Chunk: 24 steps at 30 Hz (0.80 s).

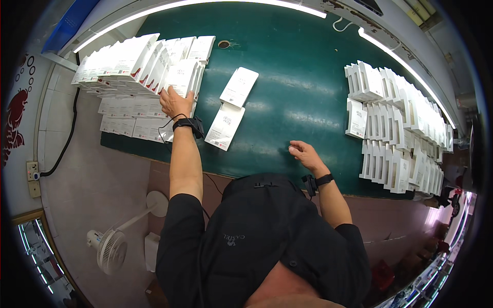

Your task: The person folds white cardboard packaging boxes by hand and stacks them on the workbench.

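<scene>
My left hand (pixel 176 102) is at the right end of the left-hand stack, fingers and thumb closed around the lower end of a white box (pixel 181 77). That flat carton still lies among the others there. To the right, two more white boxes lie on the green table, one farther box (pixel 240 86) and one nearer box (pixel 224 127), their ends touching. My right hand (pixel 305 155) is over the front part of the table, fingers loosely bent and a little apart, with nothing visible in it. Both wrists wear black straps with small devices.
Rows of white boxes (pixel 118 59) are piled at the table's left end. More upright white boxes (pixel 400 113) stand in several rows at the right. The green table (pixel 303 97) has a round hole (pixel 224 44) at the back. A white fan (pixel 111 250) stands below left.
</scene>
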### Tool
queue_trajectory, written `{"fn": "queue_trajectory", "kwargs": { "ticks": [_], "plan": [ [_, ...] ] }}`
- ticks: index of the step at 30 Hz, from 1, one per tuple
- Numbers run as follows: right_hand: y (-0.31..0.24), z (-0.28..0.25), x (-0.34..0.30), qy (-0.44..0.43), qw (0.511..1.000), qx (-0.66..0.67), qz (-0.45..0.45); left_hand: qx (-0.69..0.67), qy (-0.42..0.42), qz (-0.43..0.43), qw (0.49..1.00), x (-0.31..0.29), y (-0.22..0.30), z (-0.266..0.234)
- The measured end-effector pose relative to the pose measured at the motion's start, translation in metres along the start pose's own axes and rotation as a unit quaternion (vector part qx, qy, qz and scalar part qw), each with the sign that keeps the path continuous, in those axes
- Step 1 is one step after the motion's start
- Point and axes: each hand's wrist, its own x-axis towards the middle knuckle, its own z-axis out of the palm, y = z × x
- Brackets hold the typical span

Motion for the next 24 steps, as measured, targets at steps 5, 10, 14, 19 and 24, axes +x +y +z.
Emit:
{"fn": "queue_trajectory", "kwargs": {
  "ticks": [5, 10, 14, 19, 24],
  "plan": [
    [-0.03, 0.013, 0.017, -0.019, 0.999, -0.038, -0.031, 0.017, -0.026, -0.016, 0.999, -0.001, 0.0, -0.011],
    [-0.067, 0.035, 0.045, -0.061, 0.996, -0.055, -0.041, -0.034, -0.012, 0.016, 0.999, -0.007, 0.0, -0.018],
    [-0.104, 0.064, 0.07, -0.107, 0.993, -0.015, -0.037, -0.129, 0.016, 0.132, 0.983, -0.055, 0.03, -0.025],
    [-0.122, 0.093, 0.107, -0.093, 0.984, 0.149, -0.011, -0.217, -0.069, 0.213, 0.95, -0.122, 0.079, -0.034],
    [-0.124, 0.105, 0.123, -0.025, 0.973, 0.226, -0.044, -0.277, -0.126, 0.274, 0.912, -0.126, 0.082, -0.033]
  ]
}}
